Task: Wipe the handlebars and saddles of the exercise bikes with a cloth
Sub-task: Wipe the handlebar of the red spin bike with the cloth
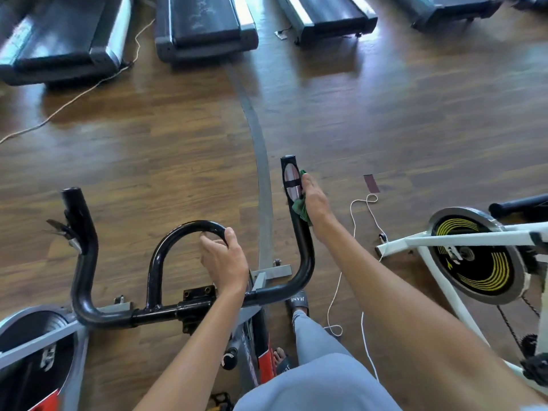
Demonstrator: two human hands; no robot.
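Glossy wood floor (166, 143), seemingly treadmills (204, 28) beyond

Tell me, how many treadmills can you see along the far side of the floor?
4: far left, centre-left, centre-right and far right; a dark corner beyond may be another, cut off.
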